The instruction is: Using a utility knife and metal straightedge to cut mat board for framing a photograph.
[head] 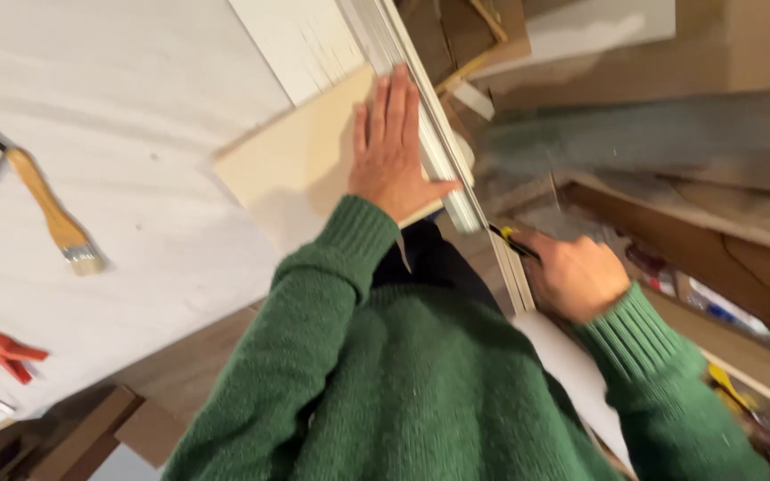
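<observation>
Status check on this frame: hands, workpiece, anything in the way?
Left hand flat on pale board, against metal straightedge. Right hand grips yellow-black knife at straightedge's near end. Paintbrush and red clamps lie apart.

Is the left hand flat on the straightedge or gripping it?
Flat: the left hand lies spread, fingers extended, pressing the long pale straightedge and beige board.

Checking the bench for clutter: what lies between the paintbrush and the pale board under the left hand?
Only bare white tabletop between paintbrush and pale board, in the head view.
</observation>
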